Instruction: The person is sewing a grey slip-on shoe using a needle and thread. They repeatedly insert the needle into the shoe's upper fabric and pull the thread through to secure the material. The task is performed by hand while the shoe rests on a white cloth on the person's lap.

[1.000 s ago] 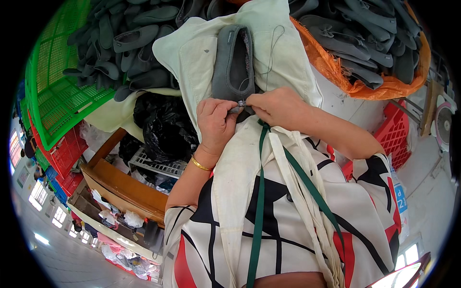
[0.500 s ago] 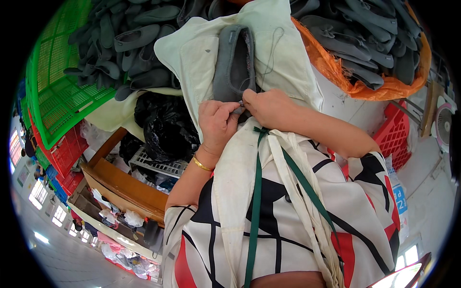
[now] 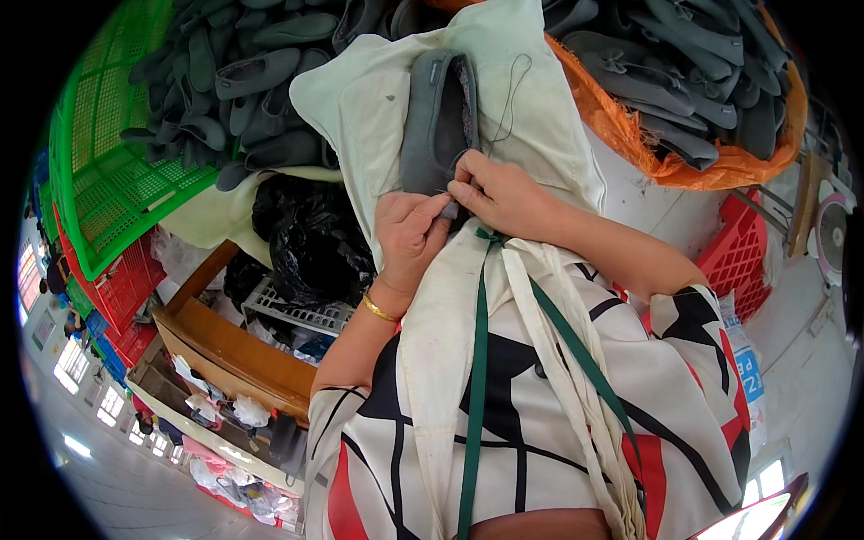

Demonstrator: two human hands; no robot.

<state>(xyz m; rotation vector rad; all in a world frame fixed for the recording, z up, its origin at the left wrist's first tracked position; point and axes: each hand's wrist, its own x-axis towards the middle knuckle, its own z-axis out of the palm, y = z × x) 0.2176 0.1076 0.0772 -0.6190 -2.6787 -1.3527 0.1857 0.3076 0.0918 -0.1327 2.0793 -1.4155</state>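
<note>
A grey slipper (image 3: 420, 135) lies on a pale cloth (image 3: 364, 117) over my lap, its patterned lining showing. Just below its near end, my left hand (image 3: 409, 229) is closed, with a small grey fabric piece (image 3: 449, 210) pinched between thumb and fingers. Close by on the right, my right hand (image 3: 506, 196) is also closed, its fingertips pressed together at the slipper's edge. Whatever those fingertips hold is too small to make out. A dark thread (image 3: 513, 90) loops over the cloth to the right of the slipper.
Many grey slippers (image 3: 256, 74) are heaped at the upper left beside a green plastic crate (image 3: 108, 171). More fill an orange sack (image 3: 765, 166) at the upper right. Black plastic bags (image 3: 310, 229) and a wooden drawer (image 3: 238, 337) stand left of me. A red crate (image 3: 733, 243) is on the right.
My right hand has shifted slightly away from the left fingertips, and its fingers have spread a little at the slipper's edge. More of the small grey piece now shows in my left hand.
</note>
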